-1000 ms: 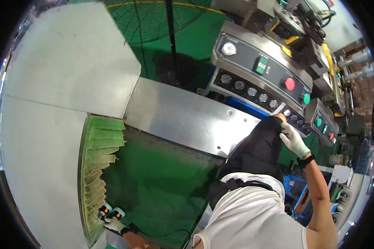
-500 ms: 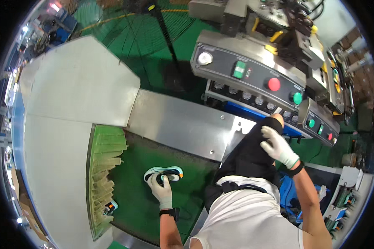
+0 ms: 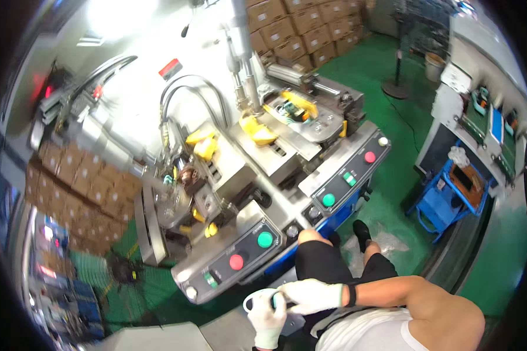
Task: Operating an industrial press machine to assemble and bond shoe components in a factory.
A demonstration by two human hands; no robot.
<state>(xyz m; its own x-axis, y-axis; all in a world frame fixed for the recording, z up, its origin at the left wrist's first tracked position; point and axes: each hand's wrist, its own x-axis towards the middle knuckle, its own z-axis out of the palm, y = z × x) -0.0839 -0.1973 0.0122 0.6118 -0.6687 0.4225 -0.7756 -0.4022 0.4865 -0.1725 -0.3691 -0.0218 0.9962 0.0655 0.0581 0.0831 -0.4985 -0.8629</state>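
Note:
In front of my lap, a shoe [image 3: 249, 302] with a pale sole rim is held between my two white-gloved hands. My left hand [image 3: 267, 323] closes round it from below and the left. From the right, my right hand [image 3: 311, 296] reaches across my body, its fingers bent onto the shoe's other side. Most of the shoe is covered by the gloves, and the picture is a little blurred here. Just beyond my hands is the left control panel [image 3: 228, 257] of a two-station machine, with a green and a red button.
A second control panel [image 3: 348, 175] sits to the right, below a station with yellow clamps [image 3: 298, 104] around what looks like a shoe. A blue cart [image 3: 445, 202] stands at the right, beside a conveyor [image 3: 498, 134] carrying shoes. Stacked cartons [image 3: 310, 26] and a fan [image 3: 123, 272] stand farther off.
My view has swung right, from the green belt to the machine. My left hand has lifted the shoe off the belt to my lap, and my right hand has come onto it.

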